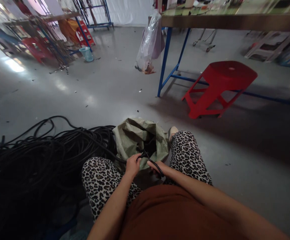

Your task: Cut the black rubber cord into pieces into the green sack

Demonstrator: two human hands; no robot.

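A smooth, glossy grey floor (105,90) extends across the workroom, dotted with small dark scraps. At its far side stands a long worktable with a thick brown edge (230,22) and blue metal legs; a clear plastic bag (148,43) hangs at its corner, and a red plastic stool (231,71) stands near the legs. Farther off, a small light-blue basket (86,54) rests on the floor by another table.

In the foreground sits a person in a brown top (170,213) and leopard-print trousers (190,153), knees apart. Between the knees stands an olive-green woven plastic sack (125,136), its mouth open and crumpled, with dark contents whose form I cannot make out. On the person's left lies a large tangled heap of black, round, flexible cord (85,146), from which one length runs past the sack to the left hand (133,165). The fingers of this hand are closed around the cord near its end, above the near rim of the sack. The right hand (157,167), just beside it, grips a pair of black-handled scissors (159,170), the blades pointing toward the cord end. Whether the blades touch the cord I cannot tell.
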